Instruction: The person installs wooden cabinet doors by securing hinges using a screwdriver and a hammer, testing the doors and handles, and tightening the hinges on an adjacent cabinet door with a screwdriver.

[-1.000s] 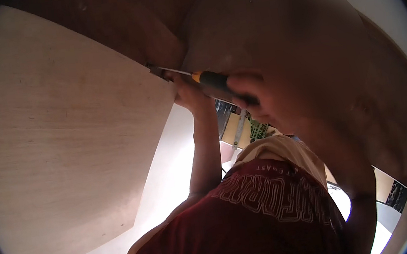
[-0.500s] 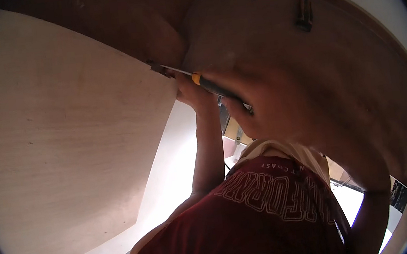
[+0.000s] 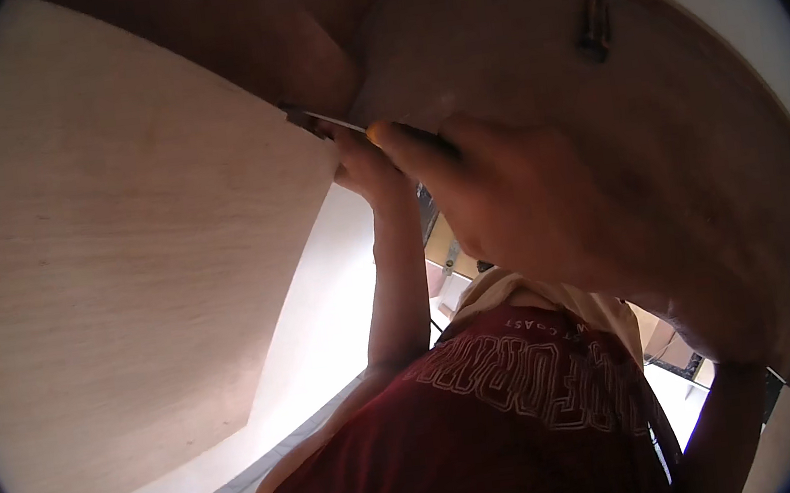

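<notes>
My right hand (image 3: 525, 193) is wrapped round a screwdriver (image 3: 334, 119) with a yellow-and-black handle, most of it hidden in the palm. Its thin shaft points up and left, the tip at a small dark metal hinge (image 3: 300, 118) on the edge of the pale wooden door panel (image 3: 141, 236). Just below the hinge, my left hand (image 3: 368, 164) is closed with its fingertips up against the hinge and panel edge. Shadow hides exactly how those fingers grip, and the screw head cannot be made out.
Another dark hinge (image 3: 594, 24) is fixed to the brown board (image 3: 490, 51) at the upper right. The door panel fills the left side, with a white wall (image 3: 320, 274) beyond it. Below is my red shirt (image 3: 492, 411).
My right hand has rolled round the screwdriver handle, covering more of it, and shifted slightly up and left. The left hand and the hinge stay almost in place.
</notes>
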The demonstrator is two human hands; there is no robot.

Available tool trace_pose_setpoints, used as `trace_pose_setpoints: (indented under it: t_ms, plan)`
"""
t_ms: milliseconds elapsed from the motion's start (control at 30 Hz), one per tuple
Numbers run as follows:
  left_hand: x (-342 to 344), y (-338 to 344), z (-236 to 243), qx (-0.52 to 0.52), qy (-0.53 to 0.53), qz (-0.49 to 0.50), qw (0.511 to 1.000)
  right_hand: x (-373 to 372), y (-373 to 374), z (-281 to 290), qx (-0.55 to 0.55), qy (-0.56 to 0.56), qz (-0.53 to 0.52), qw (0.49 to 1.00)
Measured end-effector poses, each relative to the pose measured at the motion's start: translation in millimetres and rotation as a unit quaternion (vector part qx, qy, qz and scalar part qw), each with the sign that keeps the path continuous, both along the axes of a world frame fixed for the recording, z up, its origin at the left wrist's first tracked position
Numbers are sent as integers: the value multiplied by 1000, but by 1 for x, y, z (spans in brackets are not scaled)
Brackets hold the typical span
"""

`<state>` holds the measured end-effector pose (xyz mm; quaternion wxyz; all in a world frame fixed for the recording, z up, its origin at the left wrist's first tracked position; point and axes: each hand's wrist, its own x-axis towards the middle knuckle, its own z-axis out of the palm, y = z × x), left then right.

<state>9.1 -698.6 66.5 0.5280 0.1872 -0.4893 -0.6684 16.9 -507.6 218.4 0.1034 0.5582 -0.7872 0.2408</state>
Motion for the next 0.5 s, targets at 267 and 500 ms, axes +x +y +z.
trace_pose_setpoints:
  t_ms: [267, 500]
  plan:
    - [2, -15, -27, -61, -79, 29, 995, -8, -18, -18, -82, -141, 51, 985]
    - [5, -19, -23, 21, 75, 43, 996, -51, 15, 2, 17, -342, 54, 938]
